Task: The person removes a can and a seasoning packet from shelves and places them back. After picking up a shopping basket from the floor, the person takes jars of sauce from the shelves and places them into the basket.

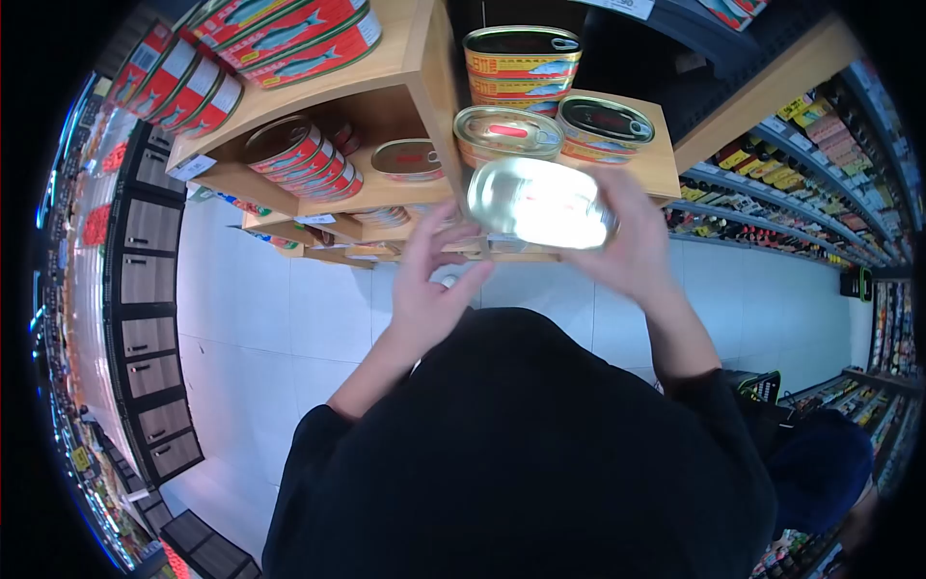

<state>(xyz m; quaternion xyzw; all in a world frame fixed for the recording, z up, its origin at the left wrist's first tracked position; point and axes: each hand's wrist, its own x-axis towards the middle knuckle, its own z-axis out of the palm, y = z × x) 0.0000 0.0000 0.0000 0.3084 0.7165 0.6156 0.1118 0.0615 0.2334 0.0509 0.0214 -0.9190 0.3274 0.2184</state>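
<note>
In my right hand (632, 232) is an oval fish tin (540, 203), held by its right end, its shiny metal face catching a bright glare. My left hand (434, 275) is raised to the left of this tin, fingers apart and holding nothing. Just behind the held tin, another oval tin with a gold lid (508, 133) sits on the wooden shelf. To its right is an oval tin with a dark lid (606, 125). A stack of yellow-labelled oval tins (523, 68) stands farther back.
Red-labelled fish tins (309, 48) are stacked on the upper left wooden shelf (405, 48). Round red tins (307, 159) and an oval tin (407, 157) occupy the cubby below. Packed store shelves (772, 183) line the right, cabinets (154, 232) the left. A dark blue rounded shape (825, 468) is at lower right.
</note>
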